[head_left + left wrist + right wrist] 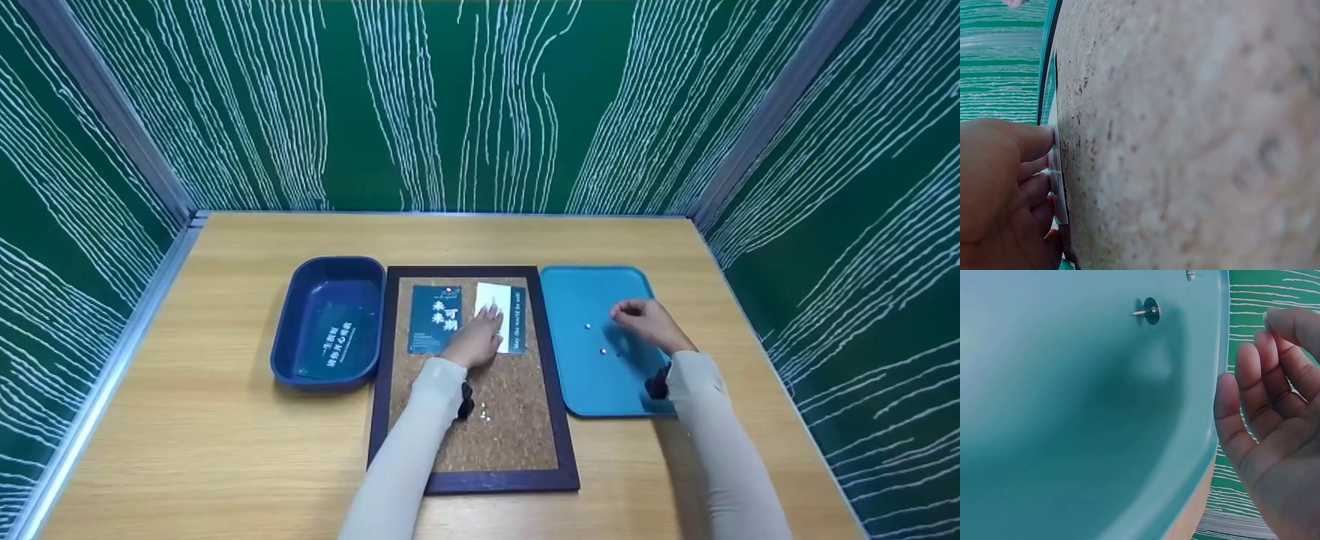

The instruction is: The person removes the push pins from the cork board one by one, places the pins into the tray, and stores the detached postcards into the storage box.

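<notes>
My left hand (475, 337) rests on a white and teal card (517, 319) on the framed corkboard (517, 442), its fingers extended over the white part. In the left wrist view, thumb and fingers (1036, 140) touch the card (1060, 194) at the cork surface. Left of it lies a teal card (426, 319) with white lettering and a small tack (448, 289) near its top. Above the teal tray (592, 292) is my right hand (652, 324), thumb and index tips together; whether anything is between them is hidden. Thumbtacks (1152, 311) lie on the tray.
A dark blue bin (281, 352) holding a teal lettered card (334, 341) stands left of the corkboard. Small shiny pieces (485, 412) show on the lower cork. Green patterned panels (480, 112) enclose the wooden table (187, 450) at the back and sides.
</notes>
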Demonstrator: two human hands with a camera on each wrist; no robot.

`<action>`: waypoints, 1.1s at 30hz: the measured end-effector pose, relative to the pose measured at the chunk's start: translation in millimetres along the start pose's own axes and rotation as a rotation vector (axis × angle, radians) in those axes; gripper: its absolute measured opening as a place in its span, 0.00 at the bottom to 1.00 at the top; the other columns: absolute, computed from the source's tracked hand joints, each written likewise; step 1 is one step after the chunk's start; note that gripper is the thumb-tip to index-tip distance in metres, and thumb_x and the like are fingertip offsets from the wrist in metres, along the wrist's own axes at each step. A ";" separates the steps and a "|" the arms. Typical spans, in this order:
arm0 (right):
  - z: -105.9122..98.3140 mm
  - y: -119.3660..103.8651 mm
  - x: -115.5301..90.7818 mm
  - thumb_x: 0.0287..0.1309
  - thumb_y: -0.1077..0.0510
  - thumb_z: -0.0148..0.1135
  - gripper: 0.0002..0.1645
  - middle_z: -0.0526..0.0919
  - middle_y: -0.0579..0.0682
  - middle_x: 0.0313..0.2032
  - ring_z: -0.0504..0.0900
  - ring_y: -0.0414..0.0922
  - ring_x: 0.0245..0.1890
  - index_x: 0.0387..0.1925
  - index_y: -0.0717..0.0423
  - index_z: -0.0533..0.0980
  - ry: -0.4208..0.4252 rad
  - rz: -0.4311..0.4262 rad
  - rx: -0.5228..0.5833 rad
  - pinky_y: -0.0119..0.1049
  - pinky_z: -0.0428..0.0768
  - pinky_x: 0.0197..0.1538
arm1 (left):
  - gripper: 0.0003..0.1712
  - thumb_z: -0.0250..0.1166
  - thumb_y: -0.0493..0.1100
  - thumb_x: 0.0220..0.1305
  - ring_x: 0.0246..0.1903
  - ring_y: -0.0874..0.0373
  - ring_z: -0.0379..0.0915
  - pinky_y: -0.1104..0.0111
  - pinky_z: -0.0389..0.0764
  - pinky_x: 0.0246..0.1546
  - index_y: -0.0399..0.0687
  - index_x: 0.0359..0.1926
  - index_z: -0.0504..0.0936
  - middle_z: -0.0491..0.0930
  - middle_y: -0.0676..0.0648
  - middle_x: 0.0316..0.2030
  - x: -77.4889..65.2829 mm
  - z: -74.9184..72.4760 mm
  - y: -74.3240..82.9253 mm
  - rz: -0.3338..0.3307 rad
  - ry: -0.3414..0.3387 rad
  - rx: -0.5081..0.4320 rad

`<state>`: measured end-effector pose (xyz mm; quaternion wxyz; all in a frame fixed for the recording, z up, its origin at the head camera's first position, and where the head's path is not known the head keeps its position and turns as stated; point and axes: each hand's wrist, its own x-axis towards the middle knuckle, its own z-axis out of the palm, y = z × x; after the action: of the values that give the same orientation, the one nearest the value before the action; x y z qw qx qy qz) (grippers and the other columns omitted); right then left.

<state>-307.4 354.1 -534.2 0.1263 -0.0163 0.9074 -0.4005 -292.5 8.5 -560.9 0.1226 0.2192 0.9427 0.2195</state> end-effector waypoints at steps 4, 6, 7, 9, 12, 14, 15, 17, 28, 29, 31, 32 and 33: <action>-0.3 -2.9 0.7 0.68 0.43 0.53 0.25 0.77 0.56 0.46 0.73 0.50 0.46 0.51 0.59 0.76 0.008 -0.032 0.009 0.40 0.74 0.53 | 0.30 0.45 0.45 0.75 0.75 0.50 0.41 0.57 0.47 0.75 0.42 0.73 0.55 0.48 0.44 0.75 0.6 -0.6 1.6 0.000 -0.006 0.014; 0.0 -4.2 0.6 0.68 0.44 0.53 0.24 0.77 0.56 0.45 0.73 0.49 0.45 0.50 0.61 0.76 0.011 -0.047 0.020 0.38 0.73 0.51 | 0.30 0.45 0.45 0.75 0.75 0.50 0.41 0.57 0.47 0.75 0.41 0.73 0.56 0.48 0.44 0.75 1.0 -0.4 2.1 0.002 -0.006 0.022; 0.0 -4.7 0.6 0.68 0.45 0.52 0.25 0.77 0.56 0.44 0.73 0.49 0.45 0.51 0.61 0.76 0.009 -0.053 0.023 0.37 0.73 0.51 | 0.30 0.46 0.45 0.75 0.75 0.50 0.42 0.56 0.47 0.75 0.41 0.73 0.56 0.49 0.43 0.75 1.1 -0.4 2.4 0.004 -0.005 0.026; 0.0 -6.1 0.4 0.69 0.44 0.52 0.25 0.76 0.57 0.44 0.72 0.50 0.45 0.51 0.61 0.75 0.008 -0.048 0.029 0.36 0.72 0.50 | 0.30 0.46 0.44 0.75 0.75 0.50 0.42 0.56 0.47 0.75 0.41 0.73 0.56 0.49 0.43 0.75 1.4 -0.4 2.5 0.004 -0.005 0.030; 0.5 -7.8 0.9 0.69 0.43 0.50 0.26 0.76 0.59 0.48 0.72 0.50 0.46 0.53 0.60 0.74 0.001 -0.037 0.040 0.36 0.72 0.51 | 0.29 0.46 0.44 0.75 0.75 0.49 0.42 0.56 0.47 0.75 0.40 0.73 0.57 0.49 0.43 0.75 1.6 -0.3 2.4 0.007 0.001 0.033; 1.4 -8.8 1.7 0.69 0.43 0.49 0.27 0.76 0.61 0.50 0.73 0.51 0.47 0.55 0.60 0.74 -0.006 -0.035 0.050 0.36 0.73 0.51 | 0.29 0.46 0.44 0.75 0.75 0.50 0.42 0.56 0.47 0.75 0.41 0.73 0.56 0.49 0.43 0.75 1.9 -0.1 2.0 0.002 -0.003 0.030; 2.1 -9.2 2.3 0.69 0.42 0.49 0.27 0.76 0.62 0.51 0.73 0.51 0.47 0.55 0.60 0.74 -0.007 -0.032 0.061 0.36 0.74 0.52 | 0.29 0.46 0.45 0.75 0.75 0.50 0.42 0.56 0.47 0.75 0.41 0.73 0.56 0.49 0.43 0.75 1.9 -0.2 2.0 0.000 -0.003 0.026; 3.7 -9.4 4.0 0.70 0.42 0.49 0.28 0.76 0.63 0.53 0.73 0.51 0.48 0.56 0.60 0.73 -0.014 -0.036 0.076 0.37 0.74 0.52 | 0.29 0.46 0.45 0.75 0.75 0.50 0.41 0.57 0.46 0.75 0.42 0.73 0.56 0.48 0.43 0.75 2.1 -0.1 1.7 -0.004 -0.007 0.020; 9.2 -16.9 9.8 0.68 0.43 0.51 0.30 0.76 0.63 0.54 0.76 0.54 0.49 0.59 0.62 0.72 0.007 0.004 0.177 0.44 0.76 0.58 | 0.30 0.47 0.44 0.74 0.75 0.49 0.43 0.56 0.46 0.75 0.40 0.72 0.57 0.50 0.43 0.74 2.1 0.7 1.0 0.002 0.011 0.021; 9.9 -18.2 10.4 0.68 0.43 0.52 0.30 0.76 0.63 0.54 0.77 0.54 0.50 0.59 0.62 0.72 0.011 0.005 0.192 0.44 0.76 0.58 | 0.30 0.47 0.44 0.74 0.75 0.49 0.43 0.56 0.46 0.75 0.40 0.72 0.57 0.50 0.43 0.74 2.0 0.5 1.1 0.004 0.012 0.021; 11.4 -20.8 11.4 0.69 0.45 0.51 0.30 0.76 0.64 0.55 0.77 0.55 0.52 0.60 0.64 0.71 0.009 -0.004 0.221 0.43 0.77 0.59 | 0.29 0.47 0.44 0.74 0.75 0.49 0.43 0.56 0.46 0.75 0.40 0.72 0.57 0.50 0.43 0.74 2.0 0.5 1.2 0.005 0.013 0.020; 12.3 -22.5 11.9 0.69 0.45 0.51 0.30 0.76 0.65 0.55 0.78 0.56 0.52 0.60 0.65 0.71 0.008 -0.005 0.238 0.43 0.78 0.59 | 0.29 0.47 0.44 0.74 0.75 0.49 0.43 0.56 0.46 0.75 0.40 0.72 0.57 0.50 0.43 0.74 1.8 0.3 1.3 0.005 0.013 0.020; 13.3 -24.2 12.4 0.69 0.46 0.51 0.30 0.76 0.65 0.55 0.78 0.57 0.53 0.60 0.65 0.70 0.006 -0.007 0.252 0.43 0.78 0.58 | 0.29 0.47 0.44 0.74 0.75 0.49 0.43 0.56 0.46 0.75 0.40 0.72 0.57 0.50 0.43 0.74 1.6 0.0 1.5 0.005 0.013 0.019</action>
<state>-318.0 326.4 -527.8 0.1233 -0.0020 0.8501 -0.5120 -293.4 10.5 -560.4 0.1135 0.2215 0.9450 0.2121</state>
